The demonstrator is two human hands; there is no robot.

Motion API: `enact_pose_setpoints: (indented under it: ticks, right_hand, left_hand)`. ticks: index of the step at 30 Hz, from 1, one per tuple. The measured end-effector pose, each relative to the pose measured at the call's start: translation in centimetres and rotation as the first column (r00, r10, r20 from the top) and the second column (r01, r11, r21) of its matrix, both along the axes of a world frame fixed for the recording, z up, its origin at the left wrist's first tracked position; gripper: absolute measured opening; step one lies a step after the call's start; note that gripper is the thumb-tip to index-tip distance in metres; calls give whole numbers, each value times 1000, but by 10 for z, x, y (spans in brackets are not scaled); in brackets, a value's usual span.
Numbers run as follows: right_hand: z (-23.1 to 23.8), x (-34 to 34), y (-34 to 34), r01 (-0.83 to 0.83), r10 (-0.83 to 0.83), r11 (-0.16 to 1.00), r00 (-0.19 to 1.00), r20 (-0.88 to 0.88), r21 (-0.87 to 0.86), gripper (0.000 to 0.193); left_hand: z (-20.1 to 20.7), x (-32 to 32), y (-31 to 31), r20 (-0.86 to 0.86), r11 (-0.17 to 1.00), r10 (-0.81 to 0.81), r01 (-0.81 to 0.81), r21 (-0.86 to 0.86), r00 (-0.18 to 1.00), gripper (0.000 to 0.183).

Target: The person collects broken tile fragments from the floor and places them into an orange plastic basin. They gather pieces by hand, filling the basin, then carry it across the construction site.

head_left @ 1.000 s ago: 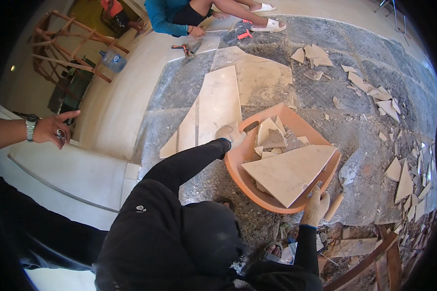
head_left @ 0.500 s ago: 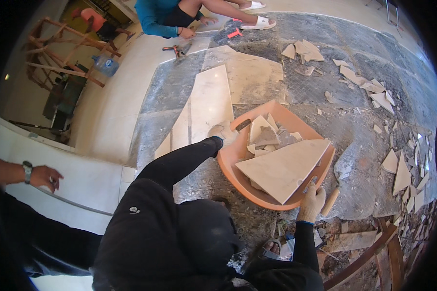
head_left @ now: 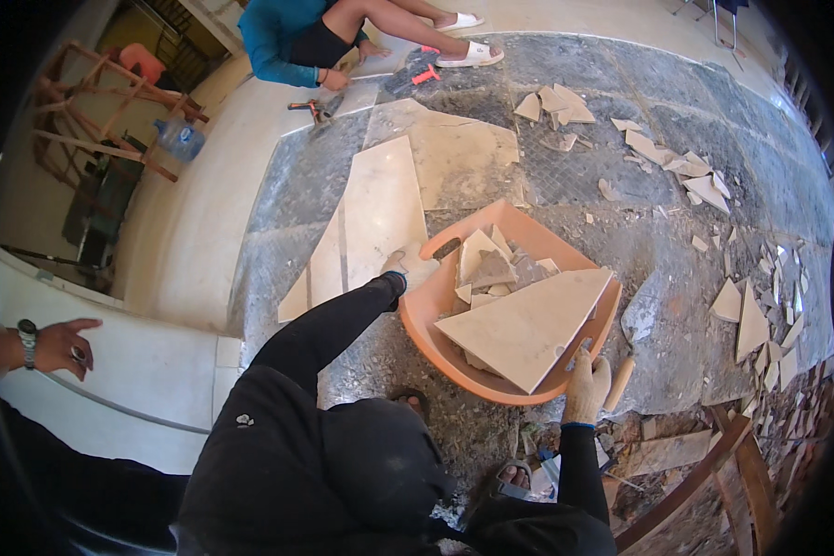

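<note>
An orange plastic basin (head_left: 426, 324) sits before me, loaded with broken tile pieces. A large cream tile slab (head_left: 528, 320) lies slanted on top, above smaller shards (head_left: 486, 269). My left hand (head_left: 412, 266), in a pale work glove, is closed on the basin's left rim beside its handle slot. My right hand (head_left: 586, 387), gloved too, grips the handle at the near right side; its fingertips are partly hidden. Just right of that hand lies a trowel, its wooden handle (head_left: 620, 384) close to the glove and its blade (head_left: 639, 313) on the rough floor.
Large loose tiles (head_left: 385, 204) lie beyond the basin. Broken shards (head_left: 751, 320) litter the right side. Wood strips (head_left: 686, 491) lie near right. A co-worker (head_left: 283, 46) sits at the far edge beside a hammer (head_left: 315, 111). Another person's watch-wearing hand (head_left: 60, 347) is at left.
The view has shifted slightly, so the floor and basin appear a little further left and lower. Both my hands keep their hold. The other person's hand at left has spread its thumb.
</note>
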State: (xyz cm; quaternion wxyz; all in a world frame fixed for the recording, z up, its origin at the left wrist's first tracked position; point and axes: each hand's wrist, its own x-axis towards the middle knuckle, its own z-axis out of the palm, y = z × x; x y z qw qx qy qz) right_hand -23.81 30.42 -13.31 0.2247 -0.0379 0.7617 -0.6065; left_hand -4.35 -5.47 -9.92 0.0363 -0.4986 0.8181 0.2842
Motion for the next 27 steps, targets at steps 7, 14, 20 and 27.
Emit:
enact_pose_setpoints:
  ticks: [7, 14, 20, 27]
  right_hand:
    - [-6, -5, 4, -24, 26, 997, 999, -27, 70, 31]
    - [27, 18, 16, -233, 209, 966, 959, 189, 112, 41]
    - [48, 28, 4, -314, 323, 924, 946, -5, 218, 33]
    - [56, 14, -5, -392, 424, 861, 905, -33, 323, 30]
  left_hand:
    - [-30, 7, -9, -163, 981, 181, -164, 108, 970, 45]
    - [-53, 14, -12, -312, 954, 267, -204, 221, 912, 40]
    - [-45, 23, -2, -458, 953, 259, -149, 263, 851, 36]
    - [-32, 26, 4, -525, 930, 339, -192, 315, 781, 34]
